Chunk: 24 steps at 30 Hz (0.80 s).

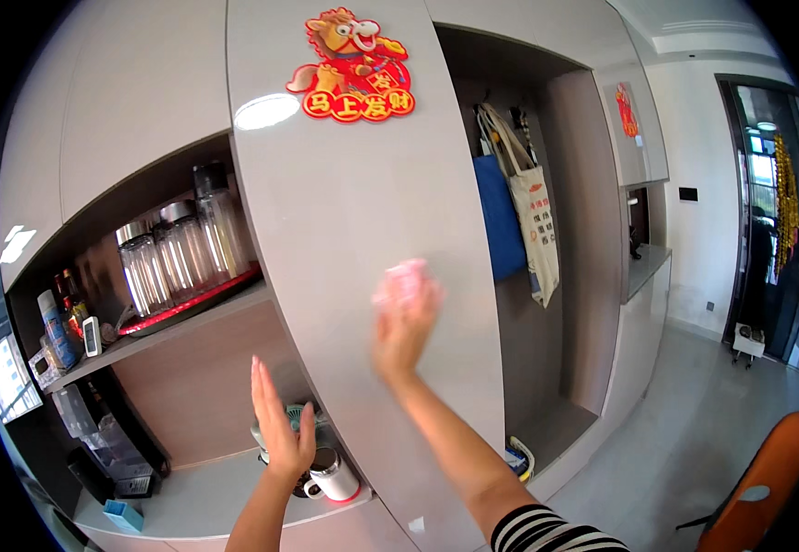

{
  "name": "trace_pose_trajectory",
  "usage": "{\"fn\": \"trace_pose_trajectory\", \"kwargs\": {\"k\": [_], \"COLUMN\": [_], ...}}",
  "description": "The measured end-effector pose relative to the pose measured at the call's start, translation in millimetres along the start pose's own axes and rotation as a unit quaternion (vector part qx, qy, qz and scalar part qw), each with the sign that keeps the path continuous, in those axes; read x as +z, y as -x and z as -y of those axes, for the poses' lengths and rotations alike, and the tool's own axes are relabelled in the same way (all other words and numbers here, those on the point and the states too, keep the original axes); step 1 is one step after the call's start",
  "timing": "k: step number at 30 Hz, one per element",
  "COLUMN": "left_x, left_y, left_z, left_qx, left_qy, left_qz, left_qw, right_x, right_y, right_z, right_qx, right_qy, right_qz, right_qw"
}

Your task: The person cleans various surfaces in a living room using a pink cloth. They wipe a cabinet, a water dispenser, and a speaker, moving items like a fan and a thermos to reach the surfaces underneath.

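Observation:
My right hand (403,331), a little blurred, presses a crumpled pink cloth (406,279) to the glossy light-grey cabinet door (358,207). Above it on the same door is a red and gold horse decoration (358,69) that bears writing. My left hand (282,421) is raised with nothing in it, its fingers upright and the thumb apart, in front of the cabinet's open niche. Just behind and below it, a white mug (332,476) stands on the counter, and a green fan-like object (294,416) is partly hidden by the fingers.
Glass jars (179,255) stand on a red-edged tray (192,303) on the left shelf. Below is a water dispenser (106,435) beside a small blue box (124,515). Cloth bags (534,228) hang in the right-hand recess. An orange chair (758,483) stands at lower right.

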<state>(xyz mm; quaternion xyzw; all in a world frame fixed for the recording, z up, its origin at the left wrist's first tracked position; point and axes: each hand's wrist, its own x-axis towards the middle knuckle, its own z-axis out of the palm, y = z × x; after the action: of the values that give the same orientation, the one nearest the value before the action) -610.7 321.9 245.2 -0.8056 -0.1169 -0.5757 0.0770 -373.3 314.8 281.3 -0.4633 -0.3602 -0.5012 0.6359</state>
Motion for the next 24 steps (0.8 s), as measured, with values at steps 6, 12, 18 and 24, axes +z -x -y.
{"fn": "trace_pose_trajectory", "kwargs": {"k": [6,12,18,24], "left_x": [67,96,115,115], "left_y": [-13,-8,8,15], "left_z": [-14,-19,-14,-25], "left_qx": [0.052,0.061,0.037,-0.006], "left_qy": [-0.097,-0.184,-0.239,-0.205], "left_qz": [0.072,0.110,0.115,0.103], "left_qw": [0.991,0.975,0.963,0.973], "right_x": [-19,-40,-72,-30], "right_y": [-38,-1,73,-64], "right_z": [-61,-132,-103,-108], "right_qx": [-0.333,0.049,-0.174,-0.130], "right_qy": [-0.236,0.017,-0.114,-0.029], "right_qz": [0.270,0.019,0.239,0.107], "right_qw": [0.872,0.998,0.948,0.985]}}
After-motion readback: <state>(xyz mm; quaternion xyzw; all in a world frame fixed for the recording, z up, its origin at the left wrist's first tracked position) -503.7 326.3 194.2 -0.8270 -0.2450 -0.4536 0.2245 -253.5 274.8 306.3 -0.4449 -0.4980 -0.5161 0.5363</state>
